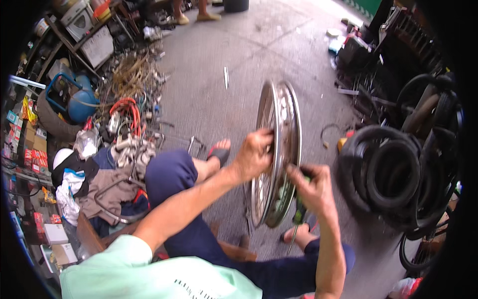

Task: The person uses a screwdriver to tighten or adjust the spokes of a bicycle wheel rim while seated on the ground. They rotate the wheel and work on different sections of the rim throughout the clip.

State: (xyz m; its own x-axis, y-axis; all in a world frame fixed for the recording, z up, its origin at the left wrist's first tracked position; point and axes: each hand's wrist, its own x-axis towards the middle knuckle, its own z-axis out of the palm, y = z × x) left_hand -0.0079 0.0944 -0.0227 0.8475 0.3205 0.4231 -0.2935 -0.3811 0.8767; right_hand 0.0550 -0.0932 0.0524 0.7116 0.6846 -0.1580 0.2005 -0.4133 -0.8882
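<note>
Left grip [254, 153] clasps wheel rim [279, 149] | right grip [311, 187] clenches screwdriver [298, 219], tip seemingly hidden

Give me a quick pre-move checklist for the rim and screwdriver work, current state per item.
1. Left hand gripping the chrome wheel rim: ok, fingers wrap its edge.
2. Rim upright on the concrete floor: ok, it stands on edge between the feet.
3. Right hand closed on the green-handled screwdriver: ok.
4. Screwdriver tip seated on the rim: cannot tell, the visible shaft points down and away.
5. Sandalled foot apart from the rim: ok, it lies left of it.
6. Stacked tyres apart from the right elbow: cannot tell, they sit close by.
</note>
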